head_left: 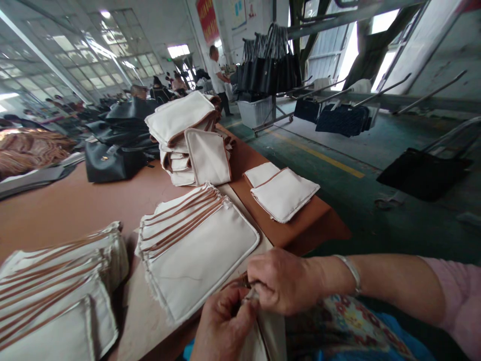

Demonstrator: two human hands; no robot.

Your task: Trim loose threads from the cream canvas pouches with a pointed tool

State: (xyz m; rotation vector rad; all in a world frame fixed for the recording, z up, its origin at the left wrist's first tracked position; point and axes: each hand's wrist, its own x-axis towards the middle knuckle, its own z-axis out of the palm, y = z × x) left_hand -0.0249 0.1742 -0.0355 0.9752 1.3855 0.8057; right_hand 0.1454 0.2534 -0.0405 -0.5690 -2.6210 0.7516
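Note:
At the front edge of the table, my left hand pinches the end of a cream fabric piece with brown trim, which hangs down over my lap. Closed against the same corner is my right hand, its fingertips touching those of the left. What lies between the fingertips is small and partly hidden. Just beyond the hands, a fanned stack of cream panels with brown edging lies on a pale board.
Another fanned stack is at the left. A tall pile of cream pieces stands behind, beside black bags. Two folded pieces lie right, near the brown table edge. A person stands beyond; bags hang from racks.

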